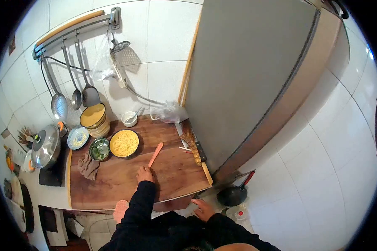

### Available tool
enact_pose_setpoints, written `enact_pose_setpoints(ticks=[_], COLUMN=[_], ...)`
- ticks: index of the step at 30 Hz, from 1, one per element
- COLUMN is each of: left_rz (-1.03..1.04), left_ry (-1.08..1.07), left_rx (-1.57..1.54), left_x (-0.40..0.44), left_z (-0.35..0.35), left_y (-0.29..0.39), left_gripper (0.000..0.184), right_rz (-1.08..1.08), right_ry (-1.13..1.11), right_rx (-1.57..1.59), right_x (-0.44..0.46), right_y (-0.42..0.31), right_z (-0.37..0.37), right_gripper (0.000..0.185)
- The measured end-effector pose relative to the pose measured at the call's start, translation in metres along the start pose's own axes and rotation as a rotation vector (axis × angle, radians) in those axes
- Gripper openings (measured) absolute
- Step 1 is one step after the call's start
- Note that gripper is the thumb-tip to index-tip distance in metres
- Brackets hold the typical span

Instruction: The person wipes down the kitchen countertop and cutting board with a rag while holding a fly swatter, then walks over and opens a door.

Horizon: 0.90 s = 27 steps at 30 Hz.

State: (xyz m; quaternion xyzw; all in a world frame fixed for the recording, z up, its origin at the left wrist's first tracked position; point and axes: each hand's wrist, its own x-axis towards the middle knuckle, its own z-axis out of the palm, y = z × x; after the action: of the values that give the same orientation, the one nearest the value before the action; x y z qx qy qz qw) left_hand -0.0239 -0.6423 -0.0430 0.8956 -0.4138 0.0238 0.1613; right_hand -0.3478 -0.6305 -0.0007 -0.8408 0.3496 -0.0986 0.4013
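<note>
On the wooden board, my left hand is closed around the lower end of a long orange-red utensil. The utensil points away from me, toward the wall. My right hand hangs past the board's front edge, fingers apart and holding nothing. Beyond my left hand, a black-rimmed bowl of yellow shredded food stands beside a metal bowl with green leaves. A brown cloth lies crumpled at the left.
Stacked bowls, a plate and a small white bowl stand at the back. A lidded pot is left. A tall grey panel rises at the right, with a wok low beside it. Utensils hang on the wall.
</note>
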Motion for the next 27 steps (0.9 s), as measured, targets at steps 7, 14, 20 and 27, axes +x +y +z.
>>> enact_pose_setpoints(ticks=[7,14,20,27], left_rz=[0.01,0.071,0.364,0.478], left_ry=[-0.088,-0.332,-0.354,-0.573], left_rx=[-0.01,-0.075,-0.168,-0.112], left_x=[0.016,0.015,-0.034,-0.113], left_z=[-0.006,-0.015,-0.042,-0.094], left_y=[-0.01,-0.014,-0.014,-0.001], left_gripper=[0.017,0.019,0.025,0.017], right_rz=[-0.094,-0.112,-0.223,-0.043], right_ry=[0.014,0.047,0.08,0.002], right_rx=[0.002,0.04,0.006,-0.416], right_x=[0.015,0.013,0.013,0.002], right_y=[-0.008,-0.019,-0.034,-0.073], right_z=[0.011,0.019,0.016,0.004], right_gripper=[0.047,0.047,0.045,0.045])
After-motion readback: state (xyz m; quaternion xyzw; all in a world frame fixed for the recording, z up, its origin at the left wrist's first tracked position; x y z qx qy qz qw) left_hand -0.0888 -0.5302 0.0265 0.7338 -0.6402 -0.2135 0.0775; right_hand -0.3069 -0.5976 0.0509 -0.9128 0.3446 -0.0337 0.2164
